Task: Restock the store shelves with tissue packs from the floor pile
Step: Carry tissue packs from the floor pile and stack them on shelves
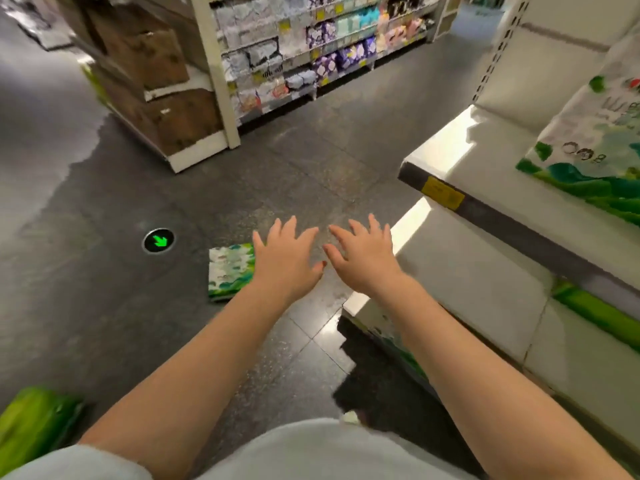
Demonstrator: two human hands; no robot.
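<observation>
1. Two bare hands reach forward over the floor (242, 188), left hand (285, 259) and right hand (363, 259), both with fingers spread wide, holding nothing.
2. One green-and-white tissue pack (230, 271) lies on the floor, partly hidden behind the left hand.
3. A second green pack (34, 417) lies at lower left.
4. One large pack (595, 143) stands on the white shelf (450, 150) at right.
</observation>
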